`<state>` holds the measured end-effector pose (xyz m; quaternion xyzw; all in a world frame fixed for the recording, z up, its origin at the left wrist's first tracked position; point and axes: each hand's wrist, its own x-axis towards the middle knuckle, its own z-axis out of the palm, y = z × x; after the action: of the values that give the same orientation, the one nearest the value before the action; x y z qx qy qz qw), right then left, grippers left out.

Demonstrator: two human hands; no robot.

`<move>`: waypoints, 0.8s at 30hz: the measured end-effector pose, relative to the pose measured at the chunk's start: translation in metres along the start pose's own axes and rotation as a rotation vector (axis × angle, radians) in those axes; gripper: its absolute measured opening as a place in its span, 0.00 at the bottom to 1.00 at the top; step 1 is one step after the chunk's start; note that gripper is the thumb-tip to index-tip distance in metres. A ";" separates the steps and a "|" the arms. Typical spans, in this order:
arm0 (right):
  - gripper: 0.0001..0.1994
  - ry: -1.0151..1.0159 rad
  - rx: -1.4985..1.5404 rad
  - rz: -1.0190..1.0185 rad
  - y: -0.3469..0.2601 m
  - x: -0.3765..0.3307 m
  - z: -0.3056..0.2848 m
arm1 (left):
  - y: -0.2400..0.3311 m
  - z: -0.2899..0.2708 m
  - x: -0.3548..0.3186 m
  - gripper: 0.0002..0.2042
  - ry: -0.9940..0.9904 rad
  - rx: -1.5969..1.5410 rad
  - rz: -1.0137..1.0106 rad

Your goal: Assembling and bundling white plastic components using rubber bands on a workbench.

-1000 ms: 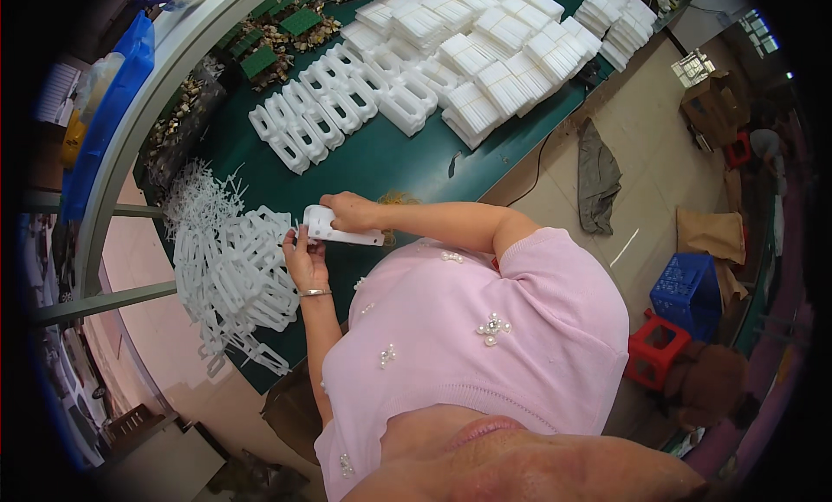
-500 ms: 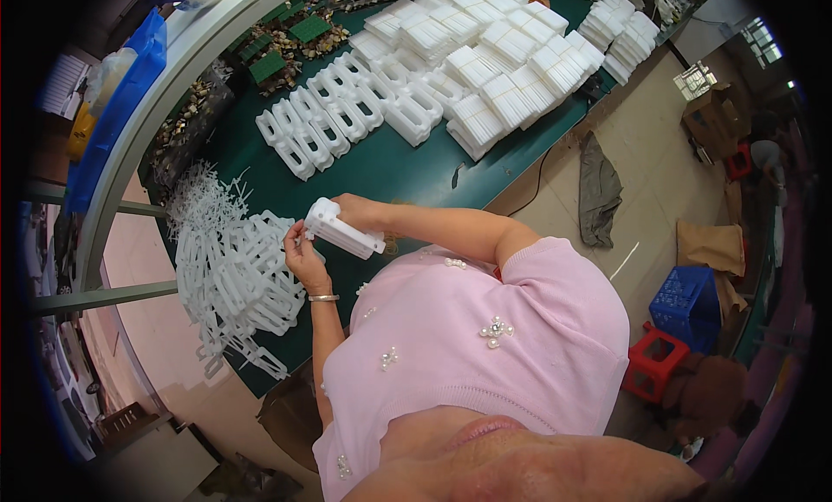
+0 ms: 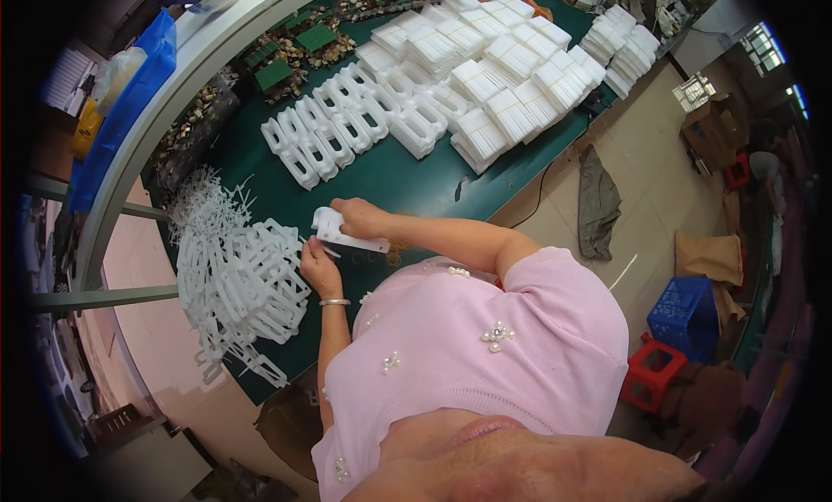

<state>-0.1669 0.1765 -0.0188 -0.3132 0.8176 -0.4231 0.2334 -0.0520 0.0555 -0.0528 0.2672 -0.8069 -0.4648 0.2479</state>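
Note:
My right hand (image 3: pixel 362 218) grips a small stack of white plastic frames (image 3: pixel 333 227) above the near edge of the green table, its fingers wrapped over the far side. Against the stack's near left end, the fingertips of my left hand (image 3: pixel 321 273) are pinched together; a thin white sliver shows beside them, too small to name surely. To the left lies a loose heap of white plastic frames (image 3: pixel 247 281), with a tangle of thin white strips (image 3: pixel 204 203) behind it. Some tan rubber bands (image 3: pixel 396 254) lie by my right wrist.
Rows of stacked white frames (image 3: pixel 325 138) and banded bundles of flat white pieces (image 3: pixel 511 81) cover the table's far part. Green circuit boards (image 3: pixel 316 38) sit behind them. A curved white rail (image 3: pixel 121 155) rises at left. A red stool (image 3: pixel 652 372) and blue crate (image 3: pixel 685 311) stand at right.
The stack in my right hand has turned, so its side faces up less. My left hand has shifted slightly right and down along its end. The whole view has moved a little.

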 end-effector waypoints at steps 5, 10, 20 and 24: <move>0.23 0.004 -0.354 -0.388 0.005 -0.002 -0.012 | 0.000 -0.012 0.012 0.15 -0.556 -0.881 -0.904; 0.25 0.142 -0.360 -0.763 -0.005 -0.006 -0.027 | 0.005 -0.019 0.005 0.14 -0.817 -1.490 -1.068; 0.22 0.119 -0.070 -0.261 0.015 -0.002 -0.003 | 0.006 -0.005 0.016 0.05 -0.127 -0.698 -0.332; 0.19 0.103 0.105 -0.041 0.020 0.002 0.005 | 0.005 -0.006 0.016 0.07 -0.068 -0.622 -0.283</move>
<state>-0.1711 0.1813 -0.0383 -0.2949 0.7986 -0.4857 0.1986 -0.0610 0.0433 -0.0436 0.2723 -0.5893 -0.7270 0.2236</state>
